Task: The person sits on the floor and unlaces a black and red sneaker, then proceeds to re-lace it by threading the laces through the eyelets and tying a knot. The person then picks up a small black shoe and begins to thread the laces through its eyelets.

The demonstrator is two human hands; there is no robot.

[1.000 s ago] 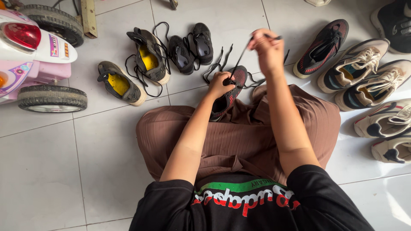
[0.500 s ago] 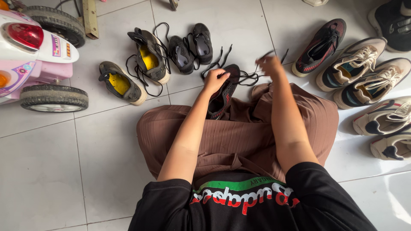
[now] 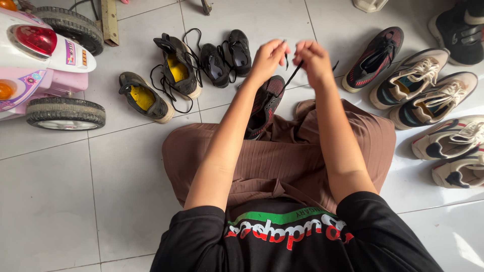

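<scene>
The floor (image 3: 60, 201) is pale glossy tile with thin grey grout lines, and daylight glares off it. The person sits cross-legged on it in brown ribbed trousers (image 3: 282, 161) and a black shirt.

Both hands are raised close together above the knees. The left hand (image 3: 267, 55) has its fingers curled in, thumb and fingertips pinched on a black shoelace (image 3: 292, 75). The right hand (image 3: 312, 58), just beside it, is closed the same way, pinching the lace, which runs taut and slanting down from it. The two hands are near each other but not touching.

Directly below the hands, resting toe-outward on the lap, lies a black sneaker with red flecks (image 3: 264, 106); the lace leads down to it. Neither hand touches the shoe itself.

Beyond the left hand on the tiles sit two small black shoes (image 3: 226, 53) with loose laces, and further out to that side two worn dark shoes with yellow insoles (image 3: 159, 80). Further still is a pink and white toy ride-on car (image 3: 38, 65) with black tyres.

Out past the right hand lies a matching black and red sneaker (image 3: 375, 58), then a row of beige and black trainers (image 3: 428, 88), with more white ones (image 3: 454, 151) nearer the person's knee.
</scene>
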